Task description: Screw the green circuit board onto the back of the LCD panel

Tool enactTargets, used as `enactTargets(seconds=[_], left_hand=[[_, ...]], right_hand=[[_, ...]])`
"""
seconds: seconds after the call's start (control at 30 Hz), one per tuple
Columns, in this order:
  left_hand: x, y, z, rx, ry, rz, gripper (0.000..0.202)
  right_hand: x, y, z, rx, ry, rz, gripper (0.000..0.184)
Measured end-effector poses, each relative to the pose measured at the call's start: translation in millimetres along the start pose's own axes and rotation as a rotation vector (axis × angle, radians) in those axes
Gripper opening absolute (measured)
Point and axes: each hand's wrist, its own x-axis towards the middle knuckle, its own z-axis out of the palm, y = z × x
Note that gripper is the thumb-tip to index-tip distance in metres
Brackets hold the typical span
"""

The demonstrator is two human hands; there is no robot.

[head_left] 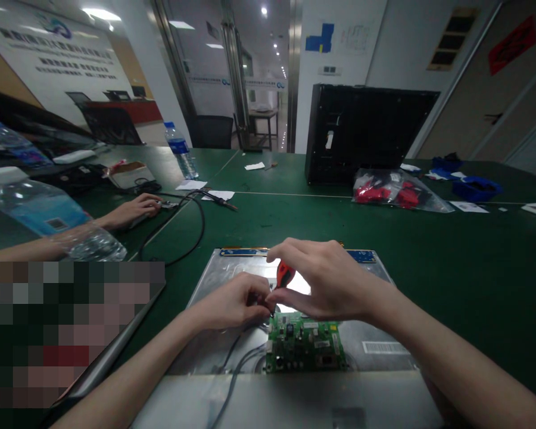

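A green circuit board [307,347] lies on the silver back of a flat display panel [379,333]. My right hand [328,277] is closed around the red and black handle of a screwdriver [284,274], which points down toward the board's upper left corner. Close beside it, my left hand [236,301] has its fingers pinched together at that same corner. Whatever those fingers hold is hidden. Grey cables [239,372] run from the board's left side toward the front. A blue strip board [243,252] lines the panel's far edge.
A co-worker's hand [140,208] rests on the green table [272,217] at the left. Plastic bottles [49,208] and a looped black cable [201,232] are on that side. At the back right stand a black monitor casing [366,131] and a bag of red items [395,193].
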Motion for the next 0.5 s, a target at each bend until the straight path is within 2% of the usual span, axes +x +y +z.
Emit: enactTargets(seconds=[0.2,0.4,0.5], left_hand=[[-0.6,2.6,-0.1,0.01,-0.012,-0.043,0.005],[-0.6,1.7,0.3,-0.026,-0.009,-0.034,0.007],[-0.3,1.9,0.4,-0.012,0.001,-0.009,0.015]], right_hand=[[-1.1,-1.1,-0.3,0.025,-0.013,0.038,0.037],[0.8,-0.3,2.8,-0.11,0.009,0.0,0.022],[-0.2,-1.5,1.1,-0.108,0.005,-0.022,0.031]])
